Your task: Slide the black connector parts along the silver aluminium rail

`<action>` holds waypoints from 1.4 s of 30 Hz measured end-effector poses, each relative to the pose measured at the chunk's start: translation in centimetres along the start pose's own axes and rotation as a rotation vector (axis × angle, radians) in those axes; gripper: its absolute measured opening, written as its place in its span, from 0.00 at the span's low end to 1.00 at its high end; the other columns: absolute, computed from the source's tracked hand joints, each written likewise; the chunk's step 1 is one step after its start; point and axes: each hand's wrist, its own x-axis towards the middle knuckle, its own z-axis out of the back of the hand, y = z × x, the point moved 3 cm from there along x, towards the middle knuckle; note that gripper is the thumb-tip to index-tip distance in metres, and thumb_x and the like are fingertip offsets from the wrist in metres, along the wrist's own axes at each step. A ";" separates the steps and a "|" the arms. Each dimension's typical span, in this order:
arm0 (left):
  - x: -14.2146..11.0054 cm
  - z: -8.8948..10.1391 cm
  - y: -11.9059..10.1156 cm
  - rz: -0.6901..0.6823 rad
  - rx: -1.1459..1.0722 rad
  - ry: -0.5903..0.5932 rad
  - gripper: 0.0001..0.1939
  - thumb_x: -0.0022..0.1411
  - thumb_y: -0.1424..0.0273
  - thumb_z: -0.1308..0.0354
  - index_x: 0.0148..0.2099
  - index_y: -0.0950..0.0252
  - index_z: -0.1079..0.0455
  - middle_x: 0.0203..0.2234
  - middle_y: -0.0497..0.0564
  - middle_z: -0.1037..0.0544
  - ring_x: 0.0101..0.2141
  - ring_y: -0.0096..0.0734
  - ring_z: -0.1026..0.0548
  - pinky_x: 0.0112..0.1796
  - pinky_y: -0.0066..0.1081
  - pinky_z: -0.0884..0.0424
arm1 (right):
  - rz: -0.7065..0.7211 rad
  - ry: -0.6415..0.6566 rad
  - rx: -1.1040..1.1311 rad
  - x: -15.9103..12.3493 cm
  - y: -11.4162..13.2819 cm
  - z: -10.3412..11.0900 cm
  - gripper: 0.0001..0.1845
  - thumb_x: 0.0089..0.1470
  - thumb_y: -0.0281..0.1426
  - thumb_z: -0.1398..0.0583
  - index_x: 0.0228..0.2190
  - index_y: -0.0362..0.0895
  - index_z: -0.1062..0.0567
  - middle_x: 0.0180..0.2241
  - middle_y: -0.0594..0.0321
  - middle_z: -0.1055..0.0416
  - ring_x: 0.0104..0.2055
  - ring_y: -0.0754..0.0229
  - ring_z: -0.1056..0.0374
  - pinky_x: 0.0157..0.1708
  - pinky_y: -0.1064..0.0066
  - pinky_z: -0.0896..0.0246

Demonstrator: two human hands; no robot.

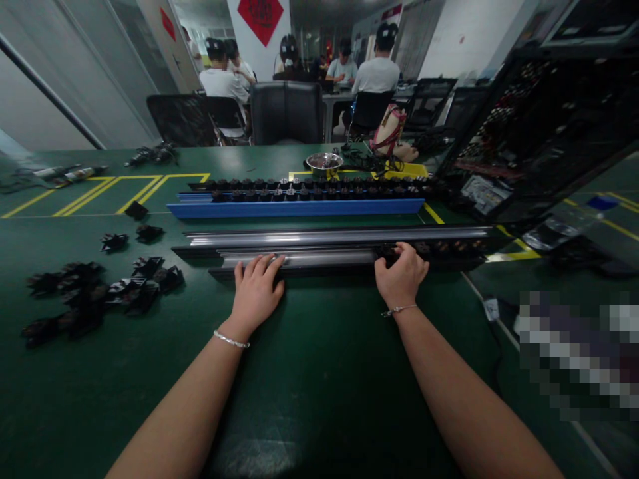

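Observation:
My left hand lies with its fingers spread on the left part of the near metal rail, a long channel with black edges. Further along the same rail, the fingers of my right hand are closed round a small black part, mostly hidden by the hand. To its right, several similar dark parts sit in the channel. A second rail with a bright inner face runs parallel just behind. Several loose black parts lie scattered on the left of the table.
Behind the rails stands a blue rail, with rows of black parts beyond it. A metal bowl and a yellow tray are at the back of the green table. A dark frame rises at right. People sit beyond.

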 end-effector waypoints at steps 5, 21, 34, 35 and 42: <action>0.0 0.0 0.0 -0.004 -0.001 0.004 0.26 0.59 0.65 0.52 0.60 0.55 0.43 0.57 0.52 0.35 0.58 0.44 0.42 0.57 0.54 0.55 | 0.006 0.021 0.017 0.0 0.1 -0.1 0.20 0.44 0.31 0.46 0.43 0.42 0.35 0.39 0.54 0.30 0.48 0.47 0.38 0.56 0.40 0.62; 0.0 0.1 -0.1 -0.011 0.006 0.005 0.26 0.60 0.65 0.52 0.60 0.56 0.43 0.57 0.53 0.35 0.57 0.44 0.41 0.57 0.54 0.55 | 0.073 0.072 0.064 -0.3 0.5 -0.3 0.18 0.45 0.28 0.46 0.41 0.42 0.34 0.39 0.56 0.28 0.47 0.52 0.37 0.58 0.43 0.62; -0.1 0.0 0.0 -0.025 0.010 -0.014 0.25 0.60 0.65 0.52 0.60 0.56 0.43 0.56 0.53 0.34 0.57 0.44 0.41 0.57 0.54 0.54 | 0.156 0.094 0.118 -0.5 0.7 -0.4 0.18 0.45 0.27 0.46 0.41 0.43 0.33 0.38 0.56 0.27 0.46 0.52 0.36 0.58 0.45 0.59; -0.1 0.0 0.0 -0.026 0.011 -0.013 0.25 0.60 0.65 0.52 0.60 0.56 0.43 0.56 0.53 0.34 0.57 0.44 0.41 0.57 0.54 0.54 | 0.173 0.098 0.120 -0.5 0.8 -0.5 0.17 0.45 0.27 0.46 0.41 0.42 0.33 0.38 0.56 0.27 0.46 0.52 0.36 0.58 0.45 0.58; 0.0 -0.1 0.1 -0.030 0.012 -0.017 0.26 0.59 0.65 0.52 0.60 0.56 0.43 0.56 0.53 0.34 0.57 0.45 0.41 0.57 0.55 0.54 | 0.267 0.109 0.138 -0.6 1.0 -0.7 0.11 0.47 0.27 0.46 0.36 0.43 0.31 0.36 0.56 0.28 0.43 0.52 0.35 0.56 0.49 0.52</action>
